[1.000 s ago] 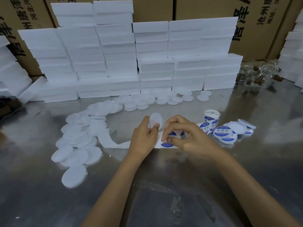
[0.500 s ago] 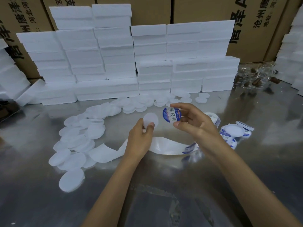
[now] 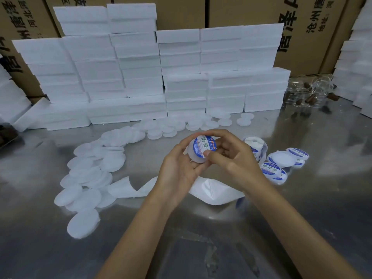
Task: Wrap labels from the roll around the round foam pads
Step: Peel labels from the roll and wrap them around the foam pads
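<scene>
My left hand (image 3: 179,172) cradles a round white foam pad (image 3: 196,156) above the middle of the steel table. A round blue-and-white label (image 3: 204,146) lies against the pad's face. My right hand (image 3: 233,158) curls over the pad from the right, its thumb pressing the label's lower edge. The label roll (image 3: 254,144) stands just right of my hands, partly hidden behind my right hand. Its spent white backing strip (image 3: 213,192) trails across the table beneath my wrists. Labelled pads (image 3: 273,171) lie at the right.
Several bare foam pads (image 3: 90,174) are spread over the left of the steel table (image 3: 302,228), and more lie along the back. White foam blocks (image 3: 141,77) are stacked against cardboard boxes (image 3: 312,27). Clear glass jars (image 3: 310,91) stand at back right.
My right hand peeled a label off the strip, lifted it, and brought it onto the pad in my left hand. Both hands now meet around the pad.
</scene>
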The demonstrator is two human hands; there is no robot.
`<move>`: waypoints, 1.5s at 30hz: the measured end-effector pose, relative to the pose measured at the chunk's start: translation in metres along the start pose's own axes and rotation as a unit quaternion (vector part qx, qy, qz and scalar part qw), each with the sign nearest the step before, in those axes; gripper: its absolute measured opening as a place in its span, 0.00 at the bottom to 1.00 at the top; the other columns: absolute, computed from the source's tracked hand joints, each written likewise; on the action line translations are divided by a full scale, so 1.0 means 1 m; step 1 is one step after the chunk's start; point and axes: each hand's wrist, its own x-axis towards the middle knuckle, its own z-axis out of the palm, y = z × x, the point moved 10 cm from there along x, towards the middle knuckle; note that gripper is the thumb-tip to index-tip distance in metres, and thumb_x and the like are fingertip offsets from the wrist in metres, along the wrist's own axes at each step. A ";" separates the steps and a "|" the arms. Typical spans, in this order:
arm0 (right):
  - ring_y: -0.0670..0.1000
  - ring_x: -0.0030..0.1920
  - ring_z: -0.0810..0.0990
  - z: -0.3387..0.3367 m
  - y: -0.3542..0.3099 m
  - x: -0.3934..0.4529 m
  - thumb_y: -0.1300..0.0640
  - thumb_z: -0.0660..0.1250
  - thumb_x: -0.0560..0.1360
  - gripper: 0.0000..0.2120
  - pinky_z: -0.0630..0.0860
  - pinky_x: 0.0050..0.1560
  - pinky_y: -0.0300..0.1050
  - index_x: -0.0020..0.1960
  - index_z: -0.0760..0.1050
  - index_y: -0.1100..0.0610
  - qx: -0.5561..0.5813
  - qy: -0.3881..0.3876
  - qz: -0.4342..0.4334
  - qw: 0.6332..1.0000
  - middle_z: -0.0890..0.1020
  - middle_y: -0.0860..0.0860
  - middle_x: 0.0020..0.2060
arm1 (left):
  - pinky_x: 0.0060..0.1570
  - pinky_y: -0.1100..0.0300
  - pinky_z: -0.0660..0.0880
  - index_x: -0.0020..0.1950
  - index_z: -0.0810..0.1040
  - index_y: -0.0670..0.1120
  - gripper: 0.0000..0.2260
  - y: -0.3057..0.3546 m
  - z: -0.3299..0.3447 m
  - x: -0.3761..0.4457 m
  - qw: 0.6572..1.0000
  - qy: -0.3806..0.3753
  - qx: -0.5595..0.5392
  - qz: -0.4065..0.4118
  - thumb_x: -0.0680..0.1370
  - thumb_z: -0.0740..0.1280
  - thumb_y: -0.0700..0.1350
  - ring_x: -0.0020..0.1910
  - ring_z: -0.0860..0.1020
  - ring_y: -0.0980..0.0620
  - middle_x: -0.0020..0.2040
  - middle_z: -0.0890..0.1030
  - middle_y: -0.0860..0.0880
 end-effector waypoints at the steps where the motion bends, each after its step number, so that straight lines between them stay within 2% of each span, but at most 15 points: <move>1: 0.62 0.47 0.80 0.000 0.001 0.000 0.72 0.68 0.73 0.19 0.78 0.52 0.53 0.56 0.80 0.51 -0.011 0.002 -0.001 1.000 0.84 0.54 0.45 | 0.66 0.45 0.75 0.69 0.74 0.37 0.22 0.001 0.002 0.000 1.000 0.000 0.000 0.005 0.77 0.65 0.44 0.66 0.77 0.37 0.67 0.77 0.35; 4: 0.62 0.47 0.79 0.000 0.004 0.002 0.71 0.69 0.72 0.20 0.77 0.50 0.53 0.55 0.80 0.49 -0.028 0.004 -0.003 1.000 0.84 0.54 0.46 | 0.67 0.45 0.74 0.68 0.75 0.37 0.21 -0.001 0.005 0.000 1.000 0.002 -0.001 0.002 0.77 0.66 0.45 0.67 0.77 0.37 0.67 0.77 0.34; 9: 0.65 0.48 0.78 0.001 0.004 0.002 0.71 0.69 0.72 0.19 0.76 0.49 0.55 0.54 0.80 0.49 -0.046 0.004 -0.004 0.999 0.84 0.56 0.46 | 0.67 0.46 0.74 0.72 0.70 0.37 0.18 -0.002 0.007 0.001 1.000 -0.004 0.005 0.008 0.83 0.59 0.43 0.65 0.78 0.38 0.66 0.78 0.34; 13: 0.63 0.46 0.77 0.000 0.005 0.002 0.70 0.70 0.72 0.18 0.76 0.47 0.53 0.55 0.80 0.50 -0.060 0.007 -0.004 0.998 0.84 0.57 0.45 | 0.64 0.49 0.77 0.71 0.71 0.40 0.18 -0.001 0.007 0.002 0.999 -0.008 0.037 0.025 0.82 0.55 0.35 0.64 0.79 0.40 0.65 0.79 0.37; 17: 0.60 0.44 0.78 0.001 0.008 0.003 0.67 0.71 0.72 0.18 0.77 0.46 0.52 0.54 0.81 0.45 -0.080 0.009 -0.008 0.997 0.83 0.54 0.44 | 0.56 0.54 0.80 0.69 0.74 0.42 0.20 0.001 0.006 0.002 0.995 0.000 0.084 0.046 0.81 0.53 0.31 0.61 0.82 0.43 0.59 0.83 0.41; 21: 0.55 0.41 0.78 0.002 0.010 0.003 0.65 0.72 0.73 0.18 0.76 0.43 0.45 0.55 0.80 0.44 -0.107 0.005 -0.018 0.994 0.83 0.50 0.43 | 0.50 0.59 0.81 0.65 0.78 0.46 0.20 0.004 0.000 0.000 0.989 0.036 0.132 0.065 0.81 0.55 0.30 0.57 0.84 0.46 0.56 0.85 0.45; 25: 0.49 0.39 0.76 0.006 0.012 0.000 0.60 0.71 0.73 0.21 0.74 0.41 0.36 0.60 0.78 0.39 -0.168 -0.015 -0.029 0.985 0.81 0.45 0.44 | 0.47 0.61 0.81 0.61 0.81 0.50 0.21 0.016 -0.009 -0.006 0.964 0.094 0.220 0.117 0.80 0.57 0.29 0.51 0.85 0.48 0.52 0.85 0.47; 29: 0.44 0.42 0.72 0.010 0.001 -0.006 0.51 0.63 0.74 0.24 0.76 0.44 0.44 0.69 0.72 0.38 -0.363 -0.019 -0.094 0.927 0.75 0.43 0.45 | 0.44 0.61 0.81 0.60 0.80 0.49 0.17 0.031 -0.011 -0.011 0.942 0.113 0.273 0.158 0.79 0.65 0.30 0.49 0.86 0.48 0.55 0.83 0.44; 32: 0.43 0.43 0.71 0.015 -0.008 -0.009 0.50 0.61 0.74 0.29 0.77 0.45 0.49 0.74 0.65 0.38 -0.425 -0.014 -0.132 0.895 0.73 0.44 0.46 | 0.41 0.61 0.82 0.58 0.80 0.48 0.16 0.034 -0.012 -0.012 0.945 0.119 0.264 0.154 0.77 0.69 0.30 0.47 0.86 0.48 0.50 0.85 0.46; 35: 0.43 0.39 0.71 0.005 -0.003 -0.004 0.45 0.63 0.74 0.40 0.75 0.40 0.43 0.78 0.44 0.34 -0.380 0.002 -0.091 0.921 0.70 0.42 0.45 | 0.39 0.56 0.83 0.57 0.78 0.45 0.14 0.032 -0.020 -0.014 0.959 0.144 0.209 0.124 0.74 0.73 0.32 0.46 0.86 0.43 0.50 0.86 0.42; 36: 0.45 0.39 0.72 -0.002 -0.002 -0.002 0.42 0.64 0.73 0.42 0.75 0.39 0.44 0.78 0.41 0.33 -0.354 0.014 -0.075 0.932 0.70 0.41 0.45 | 0.40 0.54 0.83 0.56 0.77 0.44 0.15 0.032 -0.024 -0.015 0.962 0.159 0.189 0.114 0.73 0.74 0.33 0.46 0.86 0.42 0.51 0.86 0.40; 38: 0.46 0.40 0.72 -0.010 -0.001 -0.001 0.35 0.64 0.71 0.42 0.75 0.38 0.45 0.77 0.44 0.32 -0.349 0.026 -0.065 0.935 0.71 0.41 0.45 | 0.42 0.52 0.84 0.56 0.76 0.44 0.16 0.030 -0.030 -0.016 0.967 0.178 0.158 0.095 0.71 0.76 0.36 0.46 0.86 0.40 0.53 0.85 0.40; 41: 0.39 0.42 0.72 0.002 0.002 -0.004 0.26 0.63 0.66 0.42 0.70 0.38 0.39 0.76 0.51 0.32 -0.359 -0.004 -0.059 0.931 0.72 0.38 0.45 | 0.40 0.52 0.84 0.55 0.73 0.43 0.16 0.025 -0.022 -0.016 0.977 0.154 0.122 0.087 0.73 0.76 0.38 0.46 0.86 0.38 0.51 0.86 0.41; 43: 0.34 0.43 0.72 0.013 0.003 -0.008 0.24 0.63 0.65 0.41 0.65 0.39 0.35 0.74 0.59 0.35 -0.362 -0.015 -0.070 0.929 0.73 0.30 0.46 | 0.37 0.54 0.83 0.53 0.73 0.42 0.11 0.021 -0.018 -0.016 0.981 0.147 0.089 0.089 0.76 0.73 0.37 0.45 0.86 0.37 0.49 0.86 0.41; 45: 0.34 0.41 0.74 0.013 0.004 -0.008 0.25 0.64 0.65 0.37 0.64 0.38 0.33 0.71 0.66 0.37 -0.345 -0.003 -0.066 0.936 0.72 0.25 0.45 | 0.36 0.53 0.82 0.50 0.73 0.42 0.06 0.017 -0.018 -0.016 0.982 0.157 0.062 0.085 0.78 0.70 0.38 0.43 0.86 0.38 0.48 0.86 0.39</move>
